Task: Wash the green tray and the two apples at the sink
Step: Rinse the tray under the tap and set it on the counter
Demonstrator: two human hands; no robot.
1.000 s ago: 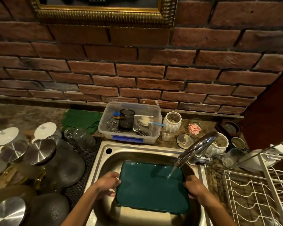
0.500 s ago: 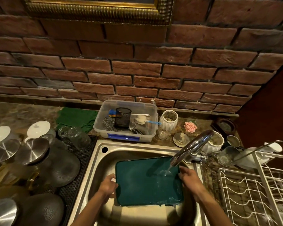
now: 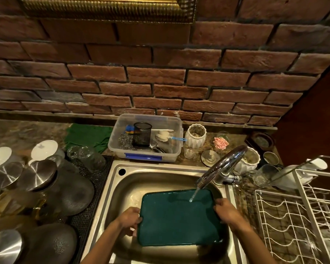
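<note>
Both hands, the left hand (image 3: 129,219) and right hand (image 3: 225,211), grip opposite short edges of the dark green rectangular plastic tray (image 3: 177,218) between them, over the stainless steel sink (image 3: 122,189), under the chrome faucet's (image 3: 223,166) thin stream.

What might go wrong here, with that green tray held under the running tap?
Water from the tap lands near the far right corner of the green tray, so it may splash toward the right hand and the glassware beside the sink. The tray is wet and held only at its side edges by the left hand and the right, so it might slip. No apples are in view, so they may go unwashed.
</note>
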